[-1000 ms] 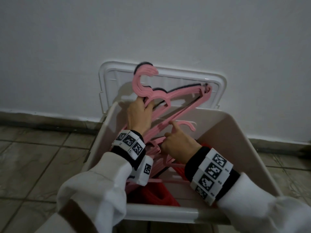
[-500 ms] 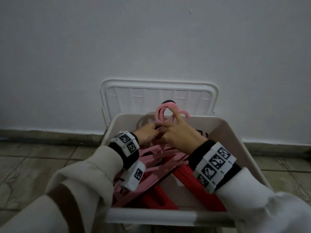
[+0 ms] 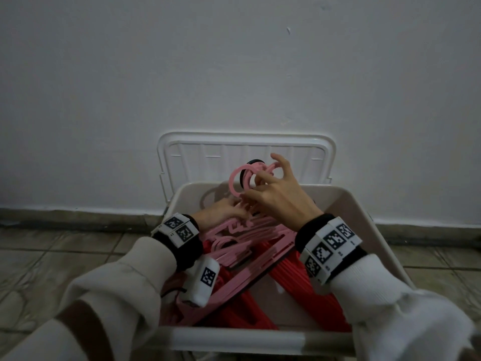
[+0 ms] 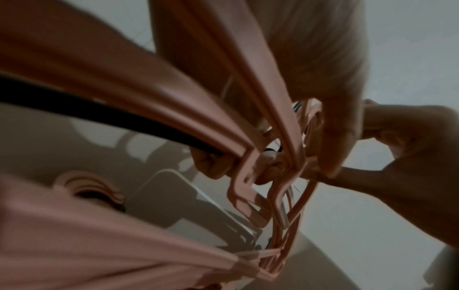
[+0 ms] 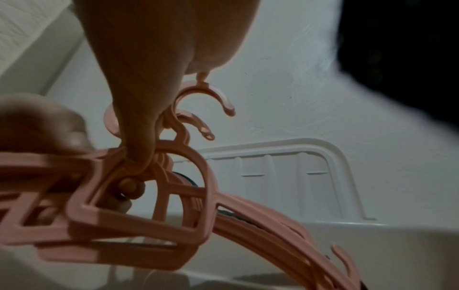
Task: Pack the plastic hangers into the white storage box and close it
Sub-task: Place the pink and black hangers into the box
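A bundle of pink plastic hangers lies slanted in the white storage box, on top of red hangers. Their hooks stick up above the far rim. My left hand grips the bundle at the necks; in the left wrist view its fingers curl round the pink hangers. My right hand pinches the necks just below the hooks, with its index finger raised. In the right wrist view that hand closes on the pink hangers. The box is open.
The box's white lid leans upright against the white wall right behind the box. The box stands on a tiled floor with a dark skirting strip along the wall. White sleeves and tagged wristbands cover both forearms.
The pink bundle has come down from standing against the lid to lying in the box. Both hands went down with it, and the right hand has shifted up to the hooks.
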A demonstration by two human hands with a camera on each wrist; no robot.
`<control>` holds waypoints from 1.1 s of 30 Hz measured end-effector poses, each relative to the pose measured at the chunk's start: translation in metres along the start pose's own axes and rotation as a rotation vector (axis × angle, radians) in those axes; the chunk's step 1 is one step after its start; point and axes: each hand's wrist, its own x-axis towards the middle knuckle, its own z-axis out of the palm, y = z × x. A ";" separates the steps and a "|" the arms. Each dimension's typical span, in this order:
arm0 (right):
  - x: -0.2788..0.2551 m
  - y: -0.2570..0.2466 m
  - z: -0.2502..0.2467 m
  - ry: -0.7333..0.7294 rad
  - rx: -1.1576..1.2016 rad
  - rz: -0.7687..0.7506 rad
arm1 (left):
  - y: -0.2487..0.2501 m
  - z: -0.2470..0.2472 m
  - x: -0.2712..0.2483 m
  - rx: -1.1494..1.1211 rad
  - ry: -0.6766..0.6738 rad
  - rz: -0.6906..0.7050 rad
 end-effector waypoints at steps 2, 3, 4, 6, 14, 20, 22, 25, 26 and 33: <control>-0.001 0.001 0.003 0.027 0.036 -0.007 | -0.002 -0.001 -0.001 0.138 0.024 -0.030; -0.001 0.001 0.005 0.040 0.042 -0.016 | 0.000 0.000 -0.002 0.180 0.026 -0.039; -0.001 0.001 0.006 0.043 0.042 -0.026 | 0.002 0.001 -0.003 0.200 0.033 -0.039; -0.003 0.001 0.008 0.062 0.031 -0.051 | 0.004 0.003 -0.003 0.213 0.027 -0.040; -0.006 0.011 0.010 0.190 0.190 0.112 | 0.007 0.000 -0.005 0.168 -0.010 0.024; -0.026 0.033 0.001 0.035 0.477 0.453 | 0.007 0.001 -0.004 0.241 -0.067 0.066; -0.039 0.046 0.007 -0.286 0.568 0.590 | 0.009 -0.002 -0.005 0.266 -0.069 0.065; -0.053 0.048 0.020 -0.613 0.894 0.766 | 0.014 -0.004 -0.004 0.252 -0.082 0.092; -0.052 0.044 0.022 -0.637 0.954 0.770 | 0.016 -0.004 -0.004 0.248 -0.095 0.101; -0.029 0.021 0.012 -0.578 1.011 0.658 | 0.025 0.008 -0.002 0.303 -0.122 0.161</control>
